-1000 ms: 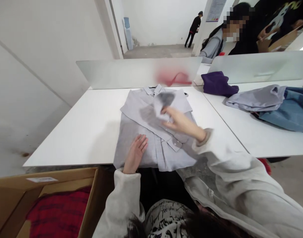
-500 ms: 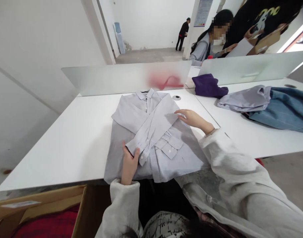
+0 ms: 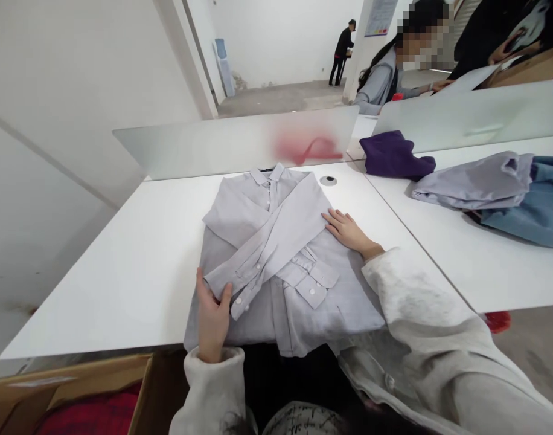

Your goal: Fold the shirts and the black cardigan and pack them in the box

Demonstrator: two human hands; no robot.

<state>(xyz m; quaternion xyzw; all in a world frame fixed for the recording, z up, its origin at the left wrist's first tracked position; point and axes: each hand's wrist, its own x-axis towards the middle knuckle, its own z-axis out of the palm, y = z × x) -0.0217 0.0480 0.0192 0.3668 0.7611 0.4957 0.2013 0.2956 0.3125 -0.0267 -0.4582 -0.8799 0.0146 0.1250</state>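
A light grey button-up shirt (image 3: 294,208) lies front up on the white table, its collar away from me and its hem hanging over the near edge. Both sleeves are folded across the front, one crossing over the other. My left hand (image 3: 214,317) holds the cuff (image 3: 220,281) of the upper sleeve, thumb on top and the other fingers partly hidden beneath. With fingers spread, my right hand (image 3: 348,231) rests flat on the shirt's right side, by the bend of that sleeve. The other sleeve's buttoned cuff (image 3: 315,287) shows below it.
Frosted dividers (image 3: 235,142) edge the table's (image 3: 136,260) far side. To the right lie a purple cloth (image 3: 392,156), a grey garment (image 3: 480,181) and blue denim (image 3: 521,214). A cardboard box (image 3: 143,393) with red clothing stands below left. Several people are beyond the dividers.
My left hand has drawn the upper sleeve's cuff to the left and toward me. My right hand has flattened against the shirt. The view has shifted slightly.
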